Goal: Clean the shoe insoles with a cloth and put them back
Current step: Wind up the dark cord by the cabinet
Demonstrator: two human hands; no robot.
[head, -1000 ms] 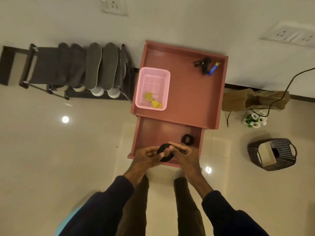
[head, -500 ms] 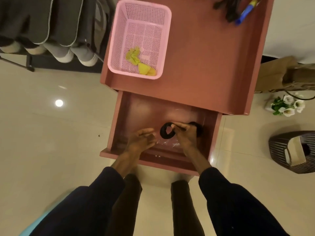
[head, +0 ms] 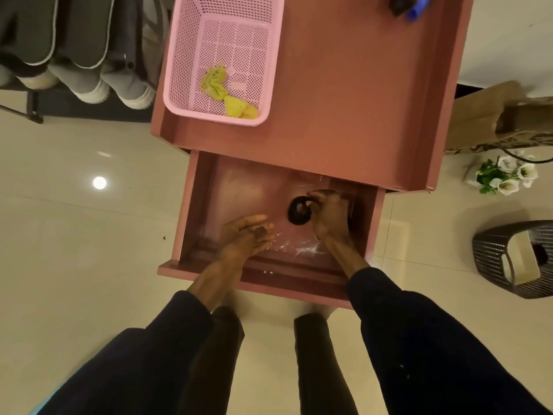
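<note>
Both my hands are inside the open drawer (head: 191, 223) of a pink-brown cabinet. My right hand (head: 329, 214) pinches a black ring-shaped roll (head: 299, 211) low over the drawer floor. My left hand (head: 245, 238) lies beside it with straight fingers on a clear plastic sheet (head: 296, 247). A yellow cloth (head: 227, 94) lies crumpled in a pink basket (head: 179, 70) on the cabinet top. Dark insoles (head: 77, 28) stand against grey shoes (head: 128, 88) on a rack at the upper left.
A blue-and-black item (head: 413, 7) lies at the cabinet top's far edge. On the tiled floor to the right are a dark woven basket (head: 493, 259), white artificial flowers (head: 505, 175) and a brown paper bag (head: 502, 115). My legs stand just before the drawer front.
My hands have gone from the drawer's front edge down into the drawer. My left hand let go of the black roll; my right hand carried it deeper to the right. The view moved closer.
</note>
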